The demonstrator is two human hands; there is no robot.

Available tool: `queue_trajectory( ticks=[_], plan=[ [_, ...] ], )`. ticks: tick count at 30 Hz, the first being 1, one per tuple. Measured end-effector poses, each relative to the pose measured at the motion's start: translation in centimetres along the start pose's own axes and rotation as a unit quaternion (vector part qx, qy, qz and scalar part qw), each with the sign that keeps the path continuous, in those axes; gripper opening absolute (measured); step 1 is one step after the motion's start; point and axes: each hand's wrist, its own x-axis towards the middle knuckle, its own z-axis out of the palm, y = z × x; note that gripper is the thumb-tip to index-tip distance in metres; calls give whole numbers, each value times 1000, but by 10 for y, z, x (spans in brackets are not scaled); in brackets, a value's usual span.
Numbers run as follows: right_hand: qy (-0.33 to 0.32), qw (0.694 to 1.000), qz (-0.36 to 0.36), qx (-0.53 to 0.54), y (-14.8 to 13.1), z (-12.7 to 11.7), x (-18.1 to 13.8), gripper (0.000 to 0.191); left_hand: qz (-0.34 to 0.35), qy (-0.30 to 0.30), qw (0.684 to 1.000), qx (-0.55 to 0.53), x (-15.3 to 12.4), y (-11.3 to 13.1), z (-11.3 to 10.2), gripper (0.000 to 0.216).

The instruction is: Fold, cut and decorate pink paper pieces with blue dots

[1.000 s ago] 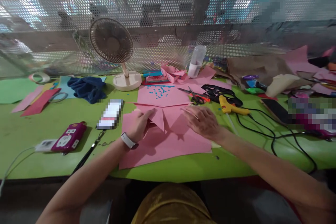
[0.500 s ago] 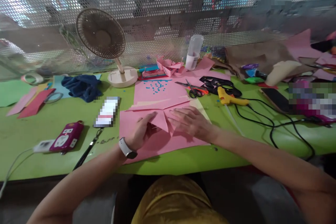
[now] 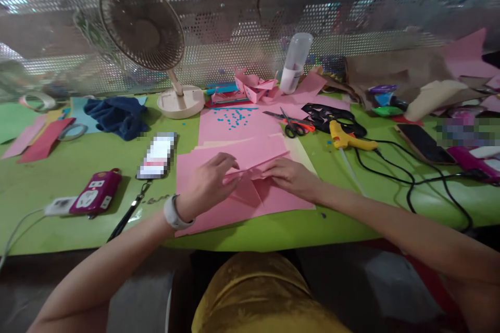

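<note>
Apparently we pinched the folded pink paper (image 3: 258,158) with our right hand (image 3: 291,177), our left hand (image 3: 207,184) curled opposite, grip unclear, probably to steady its crease over the pink sheet (image 3: 222,221) on the green table (image 3: 312,231).

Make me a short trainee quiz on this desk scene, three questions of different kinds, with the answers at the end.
1. Which thing stands left of the bottle? a) glue gun b) fan c) scraps of brown paper
2. Fill in the colour: small ____ bits lie scattered on the pink sheet behind the hands.
3. True or false: the right hand is touching the folded paper.

Key: 1. b; 2. blue; 3. true.
</note>
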Motion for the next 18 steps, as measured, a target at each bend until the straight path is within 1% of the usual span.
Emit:
queue_trajectory(
  ticks=[2, 4, 6, 8, 10, 11, 13, 15, 18],
  plan=[
    [8, 997, 49, 57, -4, -1, 4, 22, 35, -53, 994, 89, 4, -6, 13, 18],
    [18, 987, 118, 108, -7, 0, 7, 25, 44, -86, 988, 125, 7, -12, 23, 22],
    [38, 968, 192, 156, -8, 3, 10, 30, 50, -88, 987, 127, 8, -17, 28, 27],
    [53, 950, 238, 196, -7, 7, 13, 39, 59, -79, 987, 127, 8, -21, 29, 27],
    [61, 941, 251, 219, -6, 10, 14, 46, 66, -74, 986, 135, 9, -24, 29, 26],
    [63, 940, 249, 222, -6, 11, 15, 45, 70, -74, 985, 139, 9, -26, 29, 25],
    [61, 947, 235, 210, -6, 13, 16, 33, 75, -78, 984, 142, 10, -28, 29, 25],
    [48, 960, 211, 176, -7, 13, 17, 20, 74, -83, 984, 139, 11, -30, 29, 25],
    [28, 971, 199, 129, -7, 14, 17, 14, 61, -77, 988, 122, 12, -32, 30, 27]
  ],
)
